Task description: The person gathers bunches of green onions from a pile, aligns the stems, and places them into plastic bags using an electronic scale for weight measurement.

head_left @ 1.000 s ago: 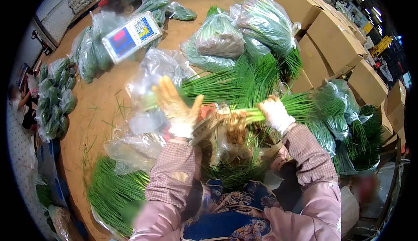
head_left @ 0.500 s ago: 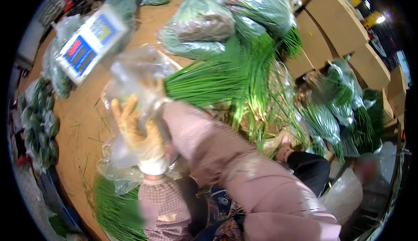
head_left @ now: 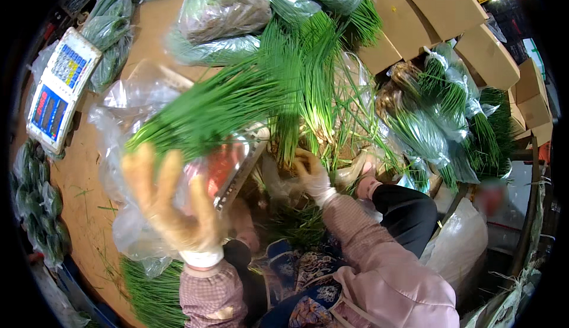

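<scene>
My left hand [head_left: 172, 209], in a tan glove, is raised with its fingers spread and holds nothing; it is blurred. Just beyond its fingertips lies the end of a large bunch of thin green onions [head_left: 207, 112], slanting across a clear plastic bag [head_left: 112, 144]. My right hand [head_left: 311, 177], also gloved, is at the lower ends of more green onions [head_left: 317, 114] in the middle. Its fingers are curved, with a gap between them and the thumb. Beside my left hand, a red surface [head_left: 222, 165] shows next to a metal-edged frame [head_left: 244, 168].
A digital scale display [head_left: 62, 91] stands at the left, beside bagged greens [head_left: 109, 32]. More filled bags [head_left: 225, 11] lie at the far side. Open cardboard boxes [head_left: 415, 14] and bagged green onions [head_left: 447, 109] are at the right. Loose greens [head_left: 154, 292] lie near my left sleeve.
My right hand has drawn back from the bag at the left to the green onions in the middle. The bunch now reaches further left over the bag. The view has shifted right.
</scene>
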{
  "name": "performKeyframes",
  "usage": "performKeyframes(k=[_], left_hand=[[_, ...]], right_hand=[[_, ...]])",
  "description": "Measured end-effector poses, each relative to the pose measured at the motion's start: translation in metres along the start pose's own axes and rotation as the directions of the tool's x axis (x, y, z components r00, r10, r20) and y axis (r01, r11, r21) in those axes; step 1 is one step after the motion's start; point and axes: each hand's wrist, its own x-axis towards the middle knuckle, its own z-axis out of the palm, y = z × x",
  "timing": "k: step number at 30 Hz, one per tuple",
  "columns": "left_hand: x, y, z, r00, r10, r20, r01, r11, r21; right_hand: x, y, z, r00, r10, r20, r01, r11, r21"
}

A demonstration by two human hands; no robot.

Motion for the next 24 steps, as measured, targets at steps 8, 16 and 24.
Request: performKeyframes(k=[8, 16, 24], left_hand=[[-0.027, 0.024, 0.068, 0.892, -0.037, 0.451, 0.088, 0.992, -0.092], [-0.021, 0.031, 0.109, 0.812, -0.081, 0.578, 0.152, 0.985, -0.075], [-0.025, 0.021, 0.111, 0.772, -0.116, 0.625, 0.147, 0.989, 0.002]], right_hand=[[0.084, 0.112, -0.032, 0.849, 0.528, -0.014, -0.444, 0.699, -0.56], [0.125, 0.205, -0.066, 0.595, 0.8, -0.071, -0.641, 0.42, -0.643], [0.104, 0.179, -0.116, 0.914, 0.161, -0.372, -0.194, 0.98, -0.051]])
